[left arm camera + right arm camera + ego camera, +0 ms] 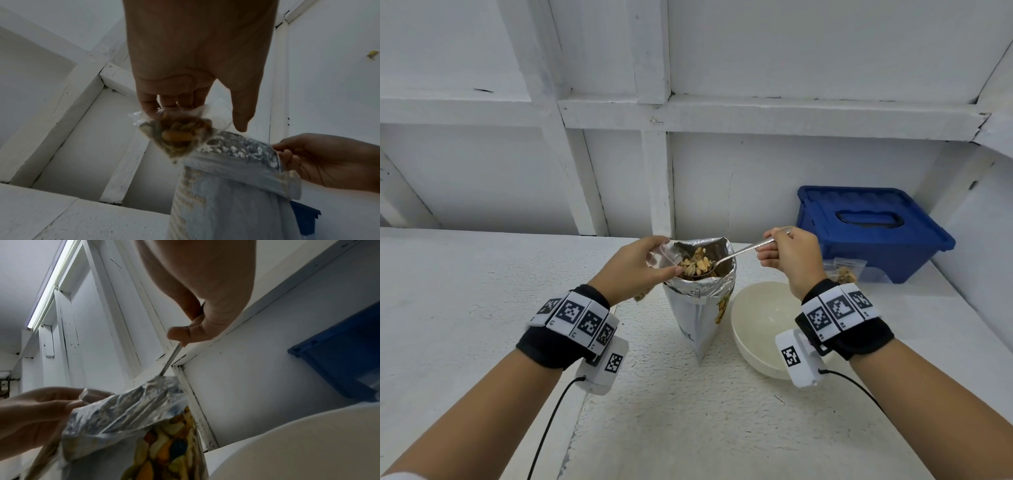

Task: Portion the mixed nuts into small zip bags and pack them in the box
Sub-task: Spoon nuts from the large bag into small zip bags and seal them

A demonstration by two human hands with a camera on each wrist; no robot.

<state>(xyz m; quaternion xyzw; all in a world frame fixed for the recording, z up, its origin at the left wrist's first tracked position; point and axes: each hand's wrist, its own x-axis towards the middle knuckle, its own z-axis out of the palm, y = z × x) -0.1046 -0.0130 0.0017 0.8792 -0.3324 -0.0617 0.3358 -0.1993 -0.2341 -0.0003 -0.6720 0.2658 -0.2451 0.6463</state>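
Pinched in my left hand (635,265), a small zip bag (176,131) hangs mid-frame over the foil pouch (698,298); my right hand (787,257) grips a loaded spoon (722,262), its bowl hidden from the wrist views.

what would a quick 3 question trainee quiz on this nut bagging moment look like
1. True or false: the blue box has its lid on.
2. Multiple choice: the right hand holds A) a loaded spoon, B) scissors, C) the bowl.
3. Fill in: the left hand pinches open a small ____ beside the mouth of the foil pouch.

Key
1. True; the lid sits closed, and a filled bag lies in front of it.
2. A; the spoon carries nuts above the pouch mouth, while the cream bowl stands untouched.
3. zip bag, already partly filled with nuts.
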